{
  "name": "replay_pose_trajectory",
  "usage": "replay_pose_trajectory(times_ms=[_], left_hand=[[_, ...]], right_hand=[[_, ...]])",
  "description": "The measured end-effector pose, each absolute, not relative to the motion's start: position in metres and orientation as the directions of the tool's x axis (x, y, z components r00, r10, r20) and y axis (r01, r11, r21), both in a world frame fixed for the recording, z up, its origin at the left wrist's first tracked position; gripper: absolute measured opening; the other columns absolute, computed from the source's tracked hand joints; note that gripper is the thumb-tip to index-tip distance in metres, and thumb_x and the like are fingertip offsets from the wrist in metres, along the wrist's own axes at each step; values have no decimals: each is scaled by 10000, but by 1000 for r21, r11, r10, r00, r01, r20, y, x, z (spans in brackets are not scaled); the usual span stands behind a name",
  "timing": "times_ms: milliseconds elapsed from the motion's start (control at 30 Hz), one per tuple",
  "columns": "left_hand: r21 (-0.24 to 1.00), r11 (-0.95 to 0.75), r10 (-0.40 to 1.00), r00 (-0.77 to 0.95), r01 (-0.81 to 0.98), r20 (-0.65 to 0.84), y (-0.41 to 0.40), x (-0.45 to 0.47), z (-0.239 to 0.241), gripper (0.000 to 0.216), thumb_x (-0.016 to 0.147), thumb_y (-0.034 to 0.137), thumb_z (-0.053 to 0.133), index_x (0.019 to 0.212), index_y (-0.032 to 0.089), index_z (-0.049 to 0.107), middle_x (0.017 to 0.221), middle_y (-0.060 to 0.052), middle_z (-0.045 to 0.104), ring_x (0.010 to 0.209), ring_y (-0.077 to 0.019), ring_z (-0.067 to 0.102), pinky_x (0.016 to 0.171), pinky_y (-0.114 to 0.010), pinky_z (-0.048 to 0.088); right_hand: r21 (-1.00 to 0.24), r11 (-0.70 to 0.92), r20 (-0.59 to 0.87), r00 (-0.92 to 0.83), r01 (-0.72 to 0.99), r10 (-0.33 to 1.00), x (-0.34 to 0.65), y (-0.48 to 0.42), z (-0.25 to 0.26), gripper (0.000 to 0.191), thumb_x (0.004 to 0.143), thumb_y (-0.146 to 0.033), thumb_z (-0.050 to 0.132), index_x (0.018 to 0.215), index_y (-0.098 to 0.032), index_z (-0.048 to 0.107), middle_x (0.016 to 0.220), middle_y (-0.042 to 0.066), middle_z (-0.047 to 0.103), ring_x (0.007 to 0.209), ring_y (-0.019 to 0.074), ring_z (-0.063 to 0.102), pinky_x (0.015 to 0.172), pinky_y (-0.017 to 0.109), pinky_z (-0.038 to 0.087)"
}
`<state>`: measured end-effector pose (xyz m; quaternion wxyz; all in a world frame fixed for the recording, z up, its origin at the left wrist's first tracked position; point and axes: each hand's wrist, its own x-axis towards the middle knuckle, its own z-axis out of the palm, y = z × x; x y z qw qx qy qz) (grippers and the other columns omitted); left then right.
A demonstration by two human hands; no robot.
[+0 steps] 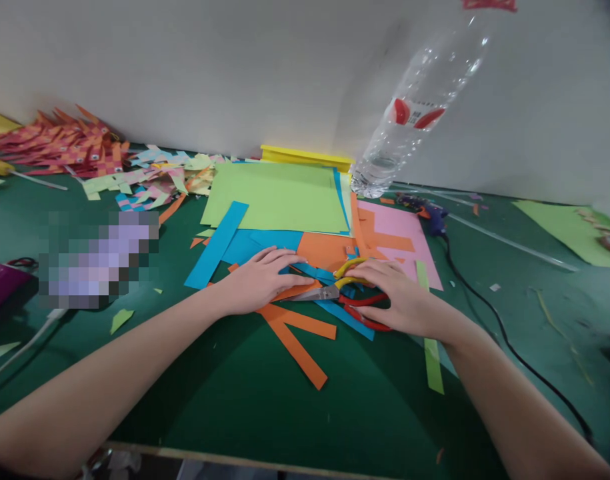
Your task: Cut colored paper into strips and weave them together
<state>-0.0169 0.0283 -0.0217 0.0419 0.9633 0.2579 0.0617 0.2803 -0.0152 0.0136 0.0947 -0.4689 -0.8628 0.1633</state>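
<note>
My right hand [392,290] is closed around the yellow and red handles of a pair of scissors [327,293], whose blades point left. My left hand [262,280] lies with its fingers stretched out over a pile of cut paper strips, thumb near the blade tips. Beneath it are an orange strip [302,290] and blue strips. Two more orange strips [305,327] fan out toward me below the left hand. A blue strip [345,319] passes under the scissors. Another wide blue strip [219,243] lies to the left of my left hand.
Green paper sheets [275,197] lie behind the hands, beside a tilted clear bottle [409,120]. At right are pink paper [427,257], a glue gun [432,217] and its black cord [475,297]. Woven paper pieces [79,150] and a blurred-out purple item [102,260] are at left.
</note>
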Motion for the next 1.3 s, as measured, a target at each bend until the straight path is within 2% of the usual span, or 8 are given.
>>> replay_pose_trajectory(times_ms=[333,467,700,800,900,967,1133,1300], left_hand=[[114,-863,503,858,492,105,27,-17,-21,486,968,138,450,1396,366,420,1498,-33,350,1405,-245,271,1156,-477,214],[108,-844,537,828,526,164,24,-12,-22,495,953,103,438,1369,371,453,1475,-33,366,1415,-258,235,1159,-512,195],[148,-801,595,745,580,302,21,3,-24,348,991,135,388,1271,271,544,1365,-25,508,1375,-219,305,1182,-501,153],[162,-835,547,762,525,346,24,0,-19,310,1009,162,368,1232,247,567,1310,-27,561,1339,-202,354,1172,-470,202],[144,-894,449,838,425,309,27,-11,-13,284,1006,190,387,1195,231,596,1321,-52,552,1345,-221,350,1126,-436,301],[114,-914,405,875,388,266,29,-19,-11,302,982,169,425,1228,247,582,1352,-48,526,1363,-242,325,1129,-455,292],[55,-909,416,892,413,178,29,-28,-10,440,962,92,421,1330,317,508,1438,-35,440,1386,-246,296,1136,-461,270],[31,-905,423,893,423,156,27,-25,-10,444,950,67,454,1318,307,521,1423,-36,457,1398,-242,287,1145,-447,245]], right_hand=[[-370,512,2,-551,775,835,281,-16,14,416,788,-355,640,1193,-277,583,1267,83,617,1216,312,538,1018,544,415],[-356,524,34,-550,774,835,282,-16,16,405,786,-352,642,1182,-288,591,1243,75,636,1184,313,563,1007,538,425],[-321,548,59,-561,773,826,290,-13,18,418,775,-340,647,1185,-275,590,1246,72,642,1180,308,570,1010,515,422],[-325,541,39,-560,776,827,290,-13,17,416,775,-339,645,1181,-273,585,1243,68,645,1170,303,575,1012,509,419],[-331,533,27,-557,779,830,289,-12,16,406,777,-327,637,1175,-277,579,1238,62,647,1171,302,573,1010,511,418],[-338,531,27,-556,777,831,289,-12,16,398,770,-318,637,1162,-281,582,1234,58,649,1160,303,578,1003,517,421],[-345,523,31,-548,779,836,288,-13,17,394,766,-319,637,1154,-290,577,1220,58,651,1146,306,583,985,519,436],[-363,517,38,-542,775,839,286,-15,15,419,765,-363,656,1170,-296,573,1243,63,634,1177,312,560,982,517,447]])
